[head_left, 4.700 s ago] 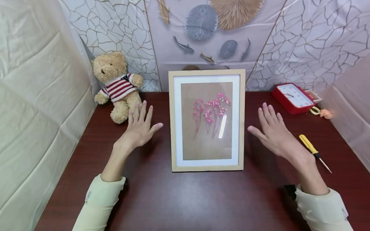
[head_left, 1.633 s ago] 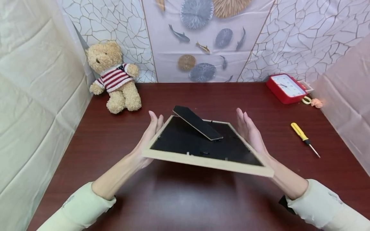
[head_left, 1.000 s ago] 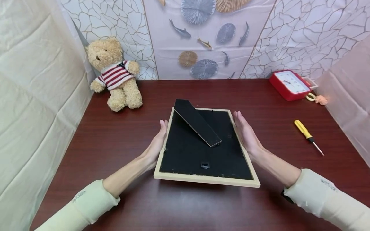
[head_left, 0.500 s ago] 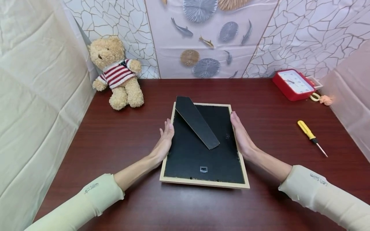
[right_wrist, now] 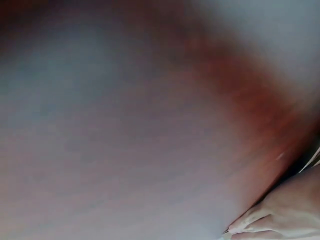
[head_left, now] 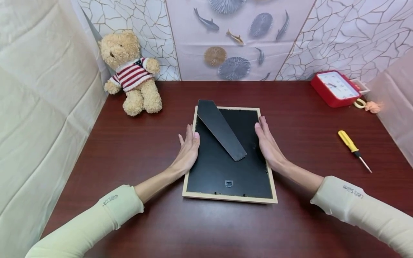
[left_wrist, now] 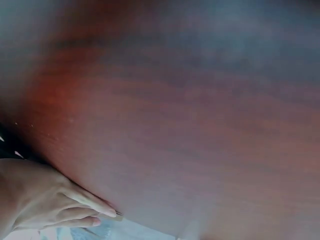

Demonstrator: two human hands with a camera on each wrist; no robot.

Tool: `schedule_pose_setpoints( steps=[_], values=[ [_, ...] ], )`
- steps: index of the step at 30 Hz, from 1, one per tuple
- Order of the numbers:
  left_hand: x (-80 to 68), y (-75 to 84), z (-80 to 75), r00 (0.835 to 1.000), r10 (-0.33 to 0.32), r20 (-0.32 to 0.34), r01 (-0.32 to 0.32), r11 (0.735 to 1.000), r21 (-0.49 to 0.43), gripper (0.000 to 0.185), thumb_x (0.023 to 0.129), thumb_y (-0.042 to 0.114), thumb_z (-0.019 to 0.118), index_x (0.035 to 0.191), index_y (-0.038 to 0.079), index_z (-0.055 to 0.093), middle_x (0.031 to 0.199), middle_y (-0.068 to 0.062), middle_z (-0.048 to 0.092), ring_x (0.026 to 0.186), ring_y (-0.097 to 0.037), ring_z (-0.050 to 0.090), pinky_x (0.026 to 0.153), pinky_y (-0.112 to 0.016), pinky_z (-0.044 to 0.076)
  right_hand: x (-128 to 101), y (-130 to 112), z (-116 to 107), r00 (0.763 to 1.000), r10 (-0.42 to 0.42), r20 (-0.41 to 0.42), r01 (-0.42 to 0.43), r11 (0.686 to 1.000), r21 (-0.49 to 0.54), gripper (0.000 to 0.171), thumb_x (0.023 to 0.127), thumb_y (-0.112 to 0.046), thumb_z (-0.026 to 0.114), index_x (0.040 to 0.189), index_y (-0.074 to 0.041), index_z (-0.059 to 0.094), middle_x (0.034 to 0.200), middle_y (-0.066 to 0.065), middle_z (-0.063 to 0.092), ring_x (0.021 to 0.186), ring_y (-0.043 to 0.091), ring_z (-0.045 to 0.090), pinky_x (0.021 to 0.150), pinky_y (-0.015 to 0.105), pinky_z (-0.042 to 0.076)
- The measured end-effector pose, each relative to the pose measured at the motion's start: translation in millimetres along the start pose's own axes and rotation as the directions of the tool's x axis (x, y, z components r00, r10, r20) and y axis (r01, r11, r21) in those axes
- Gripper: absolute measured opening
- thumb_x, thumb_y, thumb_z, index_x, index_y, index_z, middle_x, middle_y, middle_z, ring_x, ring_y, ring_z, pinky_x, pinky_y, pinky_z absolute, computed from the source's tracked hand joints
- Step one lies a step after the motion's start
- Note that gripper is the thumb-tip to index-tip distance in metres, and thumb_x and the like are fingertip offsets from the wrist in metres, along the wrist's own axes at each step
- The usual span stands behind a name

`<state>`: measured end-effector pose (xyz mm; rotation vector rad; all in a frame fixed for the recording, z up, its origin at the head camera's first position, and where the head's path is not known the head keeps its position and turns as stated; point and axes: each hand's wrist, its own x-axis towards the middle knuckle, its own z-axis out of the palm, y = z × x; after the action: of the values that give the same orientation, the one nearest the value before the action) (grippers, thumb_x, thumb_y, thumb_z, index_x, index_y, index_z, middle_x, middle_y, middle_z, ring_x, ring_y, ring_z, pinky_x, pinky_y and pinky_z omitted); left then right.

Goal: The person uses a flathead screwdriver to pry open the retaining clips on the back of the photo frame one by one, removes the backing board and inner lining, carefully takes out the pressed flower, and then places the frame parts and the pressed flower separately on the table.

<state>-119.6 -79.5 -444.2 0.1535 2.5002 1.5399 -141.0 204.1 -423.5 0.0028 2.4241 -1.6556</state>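
Observation:
A picture frame (head_left: 213,177) with a light wooden border lies face down on the dark table, its black back showing. Its support leg (head_left: 222,130) slants across the back, and a small metal hanger (head_left: 228,183) sits near the close edge. My left hand (head_left: 186,153) lies along the left border with straight fingers, the thumb over the edge. On the opposite border rests my right hand (head_left: 270,149), its fingers also straight and the thumb toward the black back. Each wrist view shows the hand low in a corner: left hand (left_wrist: 50,202), right hand (right_wrist: 282,212).
A teddy bear (head_left: 133,77) in a striped sweater sits at the back left. At the back right stands a red alarm clock (head_left: 335,89), with a pale ring and pink tassel (head_left: 372,106) beside it. A yellow-handled screwdriver (head_left: 350,143) lies to the right.
The frame stood upright with its pink flower picture facing me; it was lifted, tipped over and lowered face down. My hands came in from apart to its two sides.

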Motion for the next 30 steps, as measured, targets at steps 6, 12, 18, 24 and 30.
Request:
schedule_pose_setpoints(
  steps=[6,12,18,24,30],
  values=[
    [2.0,3.2,4.4,0.999,-0.033,-0.008,0.033,0.997,0.066,0.090,0.116,0.064,0.015,0.173,0.000,-0.012,0.183,-0.015,-0.018,0.167,-0.031,-0.027,0.135,-0.050,-0.017,9,5,0,1.000,-0.028,-0.012,0.027,0.996,-0.089,0.078,0.119,-0.055,0.026,0.178,-0.014,-0.003,0.186,0.003,-0.008,0.172,0.023,-0.007,0.138,0.051,-0.002],
    [4.5,9.8,5.2,1.000,-0.014,-0.004,0.015,0.992,0.124,0.079,0.121,0.043,0.025,0.171,-0.006,-0.012,0.182,-0.022,-0.019,0.169,-0.029,-0.023,0.133,-0.049,-0.021,14,9,-3,0.998,-0.060,-0.005,0.058,0.984,-0.170,0.088,0.114,-0.068,0.026,0.178,-0.016,-0.004,0.186,0.001,-0.010,0.171,0.031,-0.014,0.137,0.055,-0.006],
    [6.8,11.0,1.7,0.999,-0.025,0.027,0.021,0.988,0.152,0.082,0.121,0.043,0.027,0.170,-0.007,-0.015,0.180,-0.023,-0.023,0.167,-0.031,-0.028,0.133,-0.051,-0.022,20,10,-5,0.998,-0.057,-0.006,0.054,0.976,-0.211,0.088,0.114,-0.069,0.027,0.178,-0.016,-0.002,0.186,0.003,-0.001,0.172,0.031,-0.005,0.138,0.054,0.001],
    [18.9,14.2,-17.9,0.995,-0.085,0.060,0.079,0.993,0.089,0.083,0.120,0.041,0.035,0.173,0.002,-0.016,0.180,-0.020,-0.026,0.166,-0.036,-0.028,0.134,-0.055,-0.016,27,-9,-17,0.999,-0.004,0.041,0.012,0.983,-0.184,0.079,0.118,-0.049,0.041,0.178,-0.008,0.009,0.185,0.016,0.012,0.171,0.033,0.013,0.138,0.051,0.014],
    [45.6,14.6,-34.5,0.979,0.194,0.063,-0.204,0.911,0.359,0.070,0.118,0.037,0.046,0.178,0.016,0.016,0.182,-0.020,-0.020,0.168,-0.039,-0.024,0.131,-0.071,-0.013,23,-16,-100,0.995,-0.098,0.025,0.099,0.891,-0.444,0.060,0.115,-0.035,0.057,0.162,0.001,0.048,0.166,0.030,0.047,0.146,0.043,0.052,0.121,0.056,0.041]
  ],
)
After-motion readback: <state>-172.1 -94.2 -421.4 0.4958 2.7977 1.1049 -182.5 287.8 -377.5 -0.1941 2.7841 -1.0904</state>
